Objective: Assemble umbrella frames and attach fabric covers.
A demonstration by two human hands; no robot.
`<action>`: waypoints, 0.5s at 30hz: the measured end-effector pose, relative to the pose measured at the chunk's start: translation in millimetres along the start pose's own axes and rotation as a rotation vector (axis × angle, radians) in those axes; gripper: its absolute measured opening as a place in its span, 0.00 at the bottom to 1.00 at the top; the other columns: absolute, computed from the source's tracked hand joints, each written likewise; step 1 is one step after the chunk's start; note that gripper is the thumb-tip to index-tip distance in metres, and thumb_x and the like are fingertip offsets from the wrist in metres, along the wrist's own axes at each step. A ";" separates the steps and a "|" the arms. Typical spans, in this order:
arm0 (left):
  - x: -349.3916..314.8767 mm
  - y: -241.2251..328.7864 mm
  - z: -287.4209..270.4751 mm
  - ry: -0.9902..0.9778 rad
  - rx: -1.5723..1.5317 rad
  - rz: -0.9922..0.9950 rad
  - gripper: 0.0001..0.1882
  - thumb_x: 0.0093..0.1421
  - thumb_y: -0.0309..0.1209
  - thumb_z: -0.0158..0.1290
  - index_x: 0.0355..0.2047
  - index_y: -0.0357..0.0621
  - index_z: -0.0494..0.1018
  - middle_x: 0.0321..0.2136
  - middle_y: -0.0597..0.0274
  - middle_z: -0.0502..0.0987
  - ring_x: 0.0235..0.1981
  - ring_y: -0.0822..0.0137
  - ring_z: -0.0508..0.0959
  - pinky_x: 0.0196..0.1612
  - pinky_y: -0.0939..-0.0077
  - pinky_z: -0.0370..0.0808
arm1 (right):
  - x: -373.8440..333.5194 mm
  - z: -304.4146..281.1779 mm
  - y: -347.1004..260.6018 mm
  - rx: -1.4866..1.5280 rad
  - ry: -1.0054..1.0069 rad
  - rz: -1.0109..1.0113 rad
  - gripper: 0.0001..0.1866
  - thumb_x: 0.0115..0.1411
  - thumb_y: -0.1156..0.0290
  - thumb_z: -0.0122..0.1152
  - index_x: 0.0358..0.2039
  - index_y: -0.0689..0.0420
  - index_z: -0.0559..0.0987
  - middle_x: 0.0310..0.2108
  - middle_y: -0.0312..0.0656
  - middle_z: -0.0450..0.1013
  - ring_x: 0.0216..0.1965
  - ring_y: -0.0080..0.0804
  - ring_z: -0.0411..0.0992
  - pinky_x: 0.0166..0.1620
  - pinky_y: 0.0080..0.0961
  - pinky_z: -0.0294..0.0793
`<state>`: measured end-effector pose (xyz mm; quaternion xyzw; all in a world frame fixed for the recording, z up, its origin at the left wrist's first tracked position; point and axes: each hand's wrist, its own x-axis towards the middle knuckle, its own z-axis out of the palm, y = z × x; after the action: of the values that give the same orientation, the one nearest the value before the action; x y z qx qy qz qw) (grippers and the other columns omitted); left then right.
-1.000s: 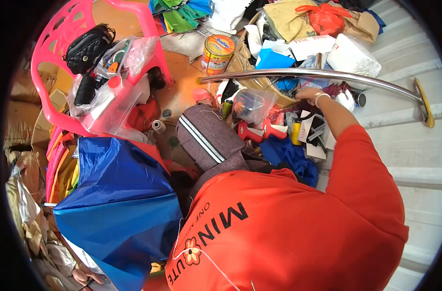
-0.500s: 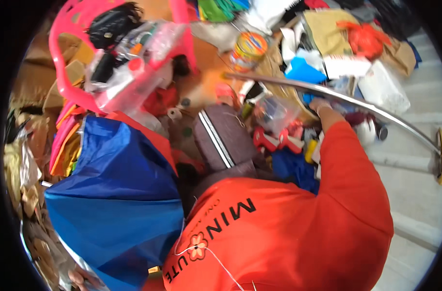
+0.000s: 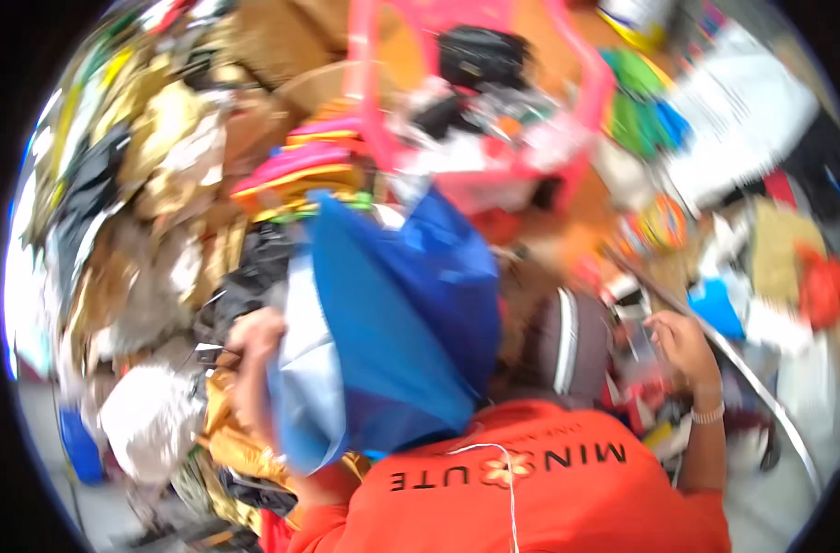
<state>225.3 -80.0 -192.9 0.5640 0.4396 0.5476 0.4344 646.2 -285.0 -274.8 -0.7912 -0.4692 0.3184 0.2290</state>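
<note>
A blue cloth (image 3: 374,341) of several panels, silvery along one side, rises over my lap and hides part of my left forearm. My left hand (image 3: 254,334) is closed at its left edge, as if gripping it, though motion smears the fingers. My right hand (image 3: 685,348), a light band round its wrist, hangs over the pile on the right with bent fingers close together. Just beside those fingertips is a clear plastic piece (image 3: 643,346); whether they pinch it is unclear. A brownish-purple pouch (image 3: 590,346) with a pale stripe lies between the cloth and this hand.
Ahead stands an upturned pink plastic chair (image 3: 581,64) holding small goods. Heaped cloth and paper (image 3: 162,138) fill the left, with a white bundle (image 3: 152,424) nearer. A curved metal rod (image 3: 761,396) crosses the right side, beyond it a white sack (image 3: 747,115) and a red bag (image 3: 821,286).
The view has swung to the left and blurred. My left hand has come up beside the blue cloth, which is folded differently. My right hand has drawn back from deep in the pile.
</note>
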 end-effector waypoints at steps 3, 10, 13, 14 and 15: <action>1.6 -2.2 15.6 -0.001 -0.388 -0.176 0.14 0.53 0.32 0.42 0.33 0.32 0.68 0.29 0.57 0.71 0.28 0.70 0.68 0.36 0.85 0.62 | 27.8 -3.4 -136.3 0.329 0.065 -0.507 0.07 0.55 0.76 0.46 0.31 0.63 0.74 0.27 0.41 0.71 0.25 0.26 0.66 0.30 0.19 0.67; -10.0 -16.8 -8.7 -0.225 -0.811 -0.243 0.18 0.47 0.34 0.39 0.36 0.34 0.66 0.27 0.51 0.72 0.20 0.73 0.66 0.23 0.88 0.59 | 12.0 14.3 -357.9 0.806 -0.769 -1.694 0.24 0.64 0.58 0.34 0.37 0.66 0.73 0.32 0.51 0.70 0.35 0.43 0.67 0.42 0.38 0.68; -11.3 -24.9 -20.1 -0.231 -0.749 -0.246 0.13 0.47 0.27 0.42 0.34 0.35 0.67 0.27 0.52 0.74 0.20 0.74 0.67 0.22 0.89 0.60 | -13.8 23.0 -396.5 0.973 -0.810 -1.726 0.19 0.63 0.62 0.37 0.33 0.64 0.73 0.29 0.48 0.70 0.30 0.39 0.66 0.38 0.32 0.67; -11.0 -25.6 -22.8 -0.239 -0.689 -0.224 0.12 0.47 0.25 0.42 0.34 0.35 0.67 0.28 0.53 0.74 0.20 0.74 0.68 0.22 0.89 0.60 | -22.8 25.2 -403.0 1.057 -0.836 -1.676 0.18 0.62 0.63 0.38 0.31 0.64 0.73 0.27 0.47 0.70 0.28 0.36 0.65 0.35 0.29 0.67; -11.7 -23.5 -26.7 -0.244 -0.625 -0.211 0.11 0.47 0.23 0.43 0.33 0.35 0.68 0.28 0.53 0.75 0.20 0.74 0.68 0.22 0.89 0.61 | -30.3 27.9 -407.6 1.147 -0.858 -1.611 0.16 0.61 0.65 0.40 0.29 0.63 0.74 0.26 0.45 0.70 0.25 0.33 0.64 0.33 0.26 0.66</action>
<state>198.0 -85.6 -217.9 0.4167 0.2514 0.5365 0.6895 372.2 -124.8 -15.8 0.1534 -0.6740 0.4971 0.5245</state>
